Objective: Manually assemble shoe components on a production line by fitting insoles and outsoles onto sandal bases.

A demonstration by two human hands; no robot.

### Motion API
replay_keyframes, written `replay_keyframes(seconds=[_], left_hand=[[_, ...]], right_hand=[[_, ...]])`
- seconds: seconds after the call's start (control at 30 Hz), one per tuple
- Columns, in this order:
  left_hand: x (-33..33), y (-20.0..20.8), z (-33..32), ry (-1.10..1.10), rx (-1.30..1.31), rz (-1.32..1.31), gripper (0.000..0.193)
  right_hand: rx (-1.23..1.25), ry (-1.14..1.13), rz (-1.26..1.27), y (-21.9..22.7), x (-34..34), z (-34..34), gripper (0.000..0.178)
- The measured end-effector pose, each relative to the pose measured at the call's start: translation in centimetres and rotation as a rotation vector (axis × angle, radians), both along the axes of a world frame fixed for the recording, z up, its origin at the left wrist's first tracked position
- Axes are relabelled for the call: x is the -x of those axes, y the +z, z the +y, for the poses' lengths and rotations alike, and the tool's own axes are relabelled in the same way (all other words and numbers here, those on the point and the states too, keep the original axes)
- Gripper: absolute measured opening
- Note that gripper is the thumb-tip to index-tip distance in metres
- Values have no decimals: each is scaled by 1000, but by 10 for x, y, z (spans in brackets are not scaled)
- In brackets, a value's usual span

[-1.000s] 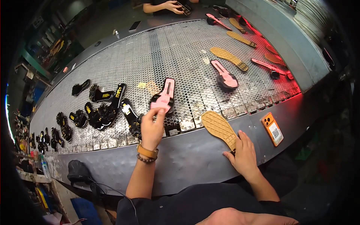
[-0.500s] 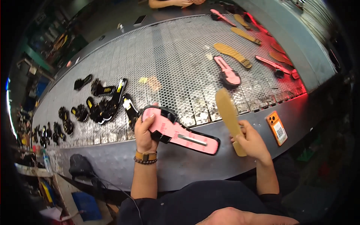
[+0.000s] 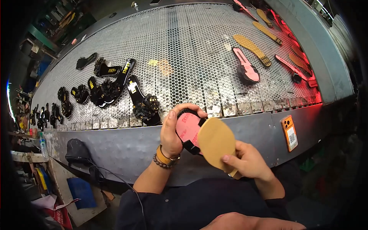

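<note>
My left hand (image 3: 171,134) is wrapped round the toe end of a black-edged sandal upper (image 3: 186,127), its pink underside facing me. In my right hand (image 3: 251,163) is a tan shoe sole (image 3: 216,141), gripped with the thumb on its face. The sole's broad end overlaps part of the pink underside and hides the rest of the upper; whether the two touch I cannot tell. On the metal mesh conveyor just beyond my left hand lies a finished black sandal (image 3: 143,103) with a ruffled flower strap.
More black sandals (image 3: 101,92) line the conveyor (image 3: 184,50) on the left. At the right lie a pink-bottomed upper (image 3: 247,67), a tan sole (image 3: 251,46) and several more pieces under red light. An orange phone (image 3: 289,132) and a black bag-like item (image 3: 78,150) with a cable are at the near edge.
My hands have come together. The upper has turned more upright and moved right, and the sole has swung left, over it. The view has shifted, with the flower-strap sandal now uncovered.
</note>
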State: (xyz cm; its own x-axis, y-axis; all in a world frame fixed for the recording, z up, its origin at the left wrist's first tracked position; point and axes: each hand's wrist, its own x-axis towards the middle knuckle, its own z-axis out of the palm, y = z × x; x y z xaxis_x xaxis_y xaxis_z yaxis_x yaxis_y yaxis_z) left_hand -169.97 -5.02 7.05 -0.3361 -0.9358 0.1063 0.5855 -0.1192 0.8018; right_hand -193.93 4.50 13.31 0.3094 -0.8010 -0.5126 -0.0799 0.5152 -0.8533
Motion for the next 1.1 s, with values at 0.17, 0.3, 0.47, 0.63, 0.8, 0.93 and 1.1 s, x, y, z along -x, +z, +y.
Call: replay_keyframes(seconds=[0.17, 0.3, 0.47, 0.63, 0.8, 0.93, 1.1], left_hand=[[13, 9, 16, 82, -49, -53, 71], [18, 8, 19, 34, 43, -123, 64], [25, 5, 19, 36, 104, -110, 59], [33, 4, 24, 32, 64, -66, 60], [38, 4, 24, -28, 75, -104, 65], [47, 20, 28, 44, 112, -243, 57], [41, 20, 21, 34, 291, -570, 39]], right_hand=[[147, 81, 274, 2, -22, -13, 43], [271, 60, 276, -3, -23, -18, 45], [144, 43, 290, -6, -19, -19, 49], [182, 47, 349, -9, -15, -17, 50], [150, 54, 431, -2, -14, -20, 50], [169, 4, 454, -8, -12, -20, 49], [152, 26, 473, -21, 10, -19, 47]])
